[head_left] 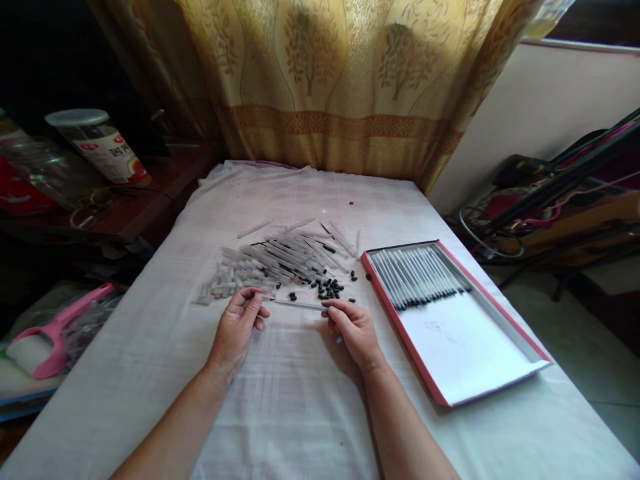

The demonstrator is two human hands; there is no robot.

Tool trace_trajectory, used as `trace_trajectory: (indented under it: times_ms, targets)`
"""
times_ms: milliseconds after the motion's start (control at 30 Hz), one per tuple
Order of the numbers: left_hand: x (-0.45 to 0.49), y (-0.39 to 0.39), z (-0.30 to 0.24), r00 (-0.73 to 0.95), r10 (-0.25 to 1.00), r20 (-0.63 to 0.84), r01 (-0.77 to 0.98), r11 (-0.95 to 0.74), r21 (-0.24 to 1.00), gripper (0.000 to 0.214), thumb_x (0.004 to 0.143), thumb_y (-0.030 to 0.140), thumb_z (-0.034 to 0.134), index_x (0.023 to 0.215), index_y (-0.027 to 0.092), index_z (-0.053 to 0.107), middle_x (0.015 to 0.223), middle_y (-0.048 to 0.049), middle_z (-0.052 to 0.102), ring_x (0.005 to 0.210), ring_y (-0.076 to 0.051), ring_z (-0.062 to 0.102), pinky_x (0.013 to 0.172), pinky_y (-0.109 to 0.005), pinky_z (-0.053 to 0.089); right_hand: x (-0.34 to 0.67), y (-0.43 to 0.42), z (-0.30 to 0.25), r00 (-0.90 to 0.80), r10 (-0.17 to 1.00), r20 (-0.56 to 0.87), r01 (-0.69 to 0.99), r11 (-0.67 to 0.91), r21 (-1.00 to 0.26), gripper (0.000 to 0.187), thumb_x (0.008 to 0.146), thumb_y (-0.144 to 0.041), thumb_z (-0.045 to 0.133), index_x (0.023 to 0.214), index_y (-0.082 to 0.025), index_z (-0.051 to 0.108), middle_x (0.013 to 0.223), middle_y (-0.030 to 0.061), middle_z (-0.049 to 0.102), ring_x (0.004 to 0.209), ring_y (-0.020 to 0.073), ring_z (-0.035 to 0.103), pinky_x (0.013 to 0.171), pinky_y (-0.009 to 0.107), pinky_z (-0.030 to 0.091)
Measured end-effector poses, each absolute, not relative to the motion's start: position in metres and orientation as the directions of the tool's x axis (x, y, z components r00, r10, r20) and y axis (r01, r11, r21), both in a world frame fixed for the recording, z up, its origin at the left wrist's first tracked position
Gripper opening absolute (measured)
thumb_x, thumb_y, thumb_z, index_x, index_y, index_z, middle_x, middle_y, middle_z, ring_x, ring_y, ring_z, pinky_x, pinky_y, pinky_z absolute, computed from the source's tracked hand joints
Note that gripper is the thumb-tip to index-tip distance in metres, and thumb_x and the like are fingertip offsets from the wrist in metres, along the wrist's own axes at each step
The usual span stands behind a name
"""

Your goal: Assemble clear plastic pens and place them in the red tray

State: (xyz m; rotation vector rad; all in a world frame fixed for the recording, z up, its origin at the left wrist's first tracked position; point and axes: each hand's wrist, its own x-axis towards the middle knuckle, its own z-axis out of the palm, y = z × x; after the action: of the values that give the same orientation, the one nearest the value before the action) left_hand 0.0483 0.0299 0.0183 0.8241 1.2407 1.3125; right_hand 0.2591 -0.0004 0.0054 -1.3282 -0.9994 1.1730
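Bare forearms were positioned left of the red-edged box. Nearer that box, the right hand pinched a translucent pen barrel extending away from it; farther from the box, the left hand gripped a small clear piece just beside the barrel's free end.

Piece in left hand — too small to tell, curtain — cropped above

Left hand and right hand face inward, fingers pinched.
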Motion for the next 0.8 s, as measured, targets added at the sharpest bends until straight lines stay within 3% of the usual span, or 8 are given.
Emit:
trace_trajectory:
  times_ms: [300, 800]
  targets:
    - [0.0476, 0.0265, 0.0114, -0.144, 0.979, -0.144, -0.187, 0.116, 0.976, 0.044, 0.063, 0.050, 0.080, 0.087, 0.018, 0.062, 0.075, 0.0018, 0.064, 0.055, -0.008, 0.056, 0.039, -0.015, 0.037, 0.2584, -0.0006, 0.0075, 0.173, 0.979, -0.106, -0.021, -0.104, -0.994, 0.028, 0.072, -0.041, 0.069, 0.084, -0.018, 0.078, 0.065, 0.0047, 0.071, 0.048, 0.0116, 0.055, 0.043, 0.021, 0.042]
    - [0.0468, 0.0262, 0.0116, -0.124, 0.978, -0.170, -0.189, 0.145, 0.971, 0.047, 0.061, 0.052, 0.081, 0.086, 0.018, 0.061, 0.076, 0.0015, 0.064, 0.054, -0.008, 0.056, 0.037, -0.014, 0.035, 0.2580, -0.0011, 0.0067, 0.168, 0.980, -0.103, -0.003, -0.104, -0.995, 0.027, 0.074, -0.040, 0.067, 0.086, -0.017, 0.077, 0.066, 0.0044, 0.072, 0.050, 0.0117, 0.056, 0.045, 0.022, 0.042]
